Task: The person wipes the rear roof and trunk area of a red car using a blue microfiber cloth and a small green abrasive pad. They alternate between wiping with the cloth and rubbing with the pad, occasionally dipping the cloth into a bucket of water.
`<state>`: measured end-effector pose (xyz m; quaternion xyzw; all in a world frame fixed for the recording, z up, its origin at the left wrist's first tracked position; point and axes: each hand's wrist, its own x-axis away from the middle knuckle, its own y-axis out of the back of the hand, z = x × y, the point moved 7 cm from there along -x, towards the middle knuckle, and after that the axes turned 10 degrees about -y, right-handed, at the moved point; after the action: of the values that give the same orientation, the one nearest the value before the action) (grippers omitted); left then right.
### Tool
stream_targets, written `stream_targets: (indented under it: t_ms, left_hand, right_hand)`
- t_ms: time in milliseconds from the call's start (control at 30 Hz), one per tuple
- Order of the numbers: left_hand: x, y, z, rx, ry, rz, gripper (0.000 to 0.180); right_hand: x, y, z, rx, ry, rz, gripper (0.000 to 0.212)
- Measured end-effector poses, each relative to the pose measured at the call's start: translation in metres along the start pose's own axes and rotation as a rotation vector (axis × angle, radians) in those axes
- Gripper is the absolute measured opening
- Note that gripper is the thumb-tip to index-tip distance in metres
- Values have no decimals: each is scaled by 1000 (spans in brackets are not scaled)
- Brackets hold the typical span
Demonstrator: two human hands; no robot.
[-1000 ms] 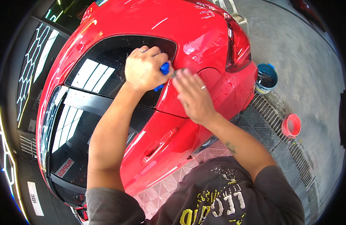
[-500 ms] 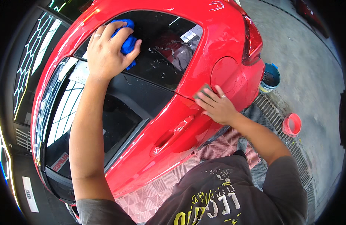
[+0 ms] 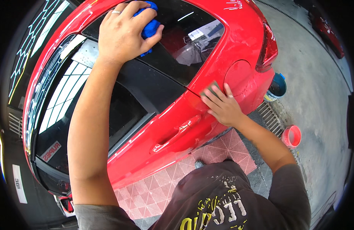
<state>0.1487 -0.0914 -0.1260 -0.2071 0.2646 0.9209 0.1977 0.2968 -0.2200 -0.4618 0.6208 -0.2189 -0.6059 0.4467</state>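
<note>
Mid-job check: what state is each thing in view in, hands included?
Left hand: fingers curled around the blue cloth.
The blue cloth: bunched up, at the dark side window.
Right hand: fingers extended over the olive pad.
The olive pad: against the red bodywork.
Fuel flap: closed.
Car door: shut.
Teal bucket: upright, uncovered.
Pink bucket: upright, uncovered.

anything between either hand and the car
Yes: a blue cloth is between the left hand and the window, and a grey-green pad between the right hand's fingers and the red body. Nothing else visible intervenes.
</note>
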Motion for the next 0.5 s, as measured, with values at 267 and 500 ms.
stream_targets:
  t_ms: [267,500]
  left_hand:
    - [-4,-3,4,-21,-12,33,33]
    - [-1,-9,-1,-50,-35,74,35]
  right_hand:
    - [39,-15,-20,-94,-43,19,67]
    - [5,-11,5,-108,-25,-72,65]
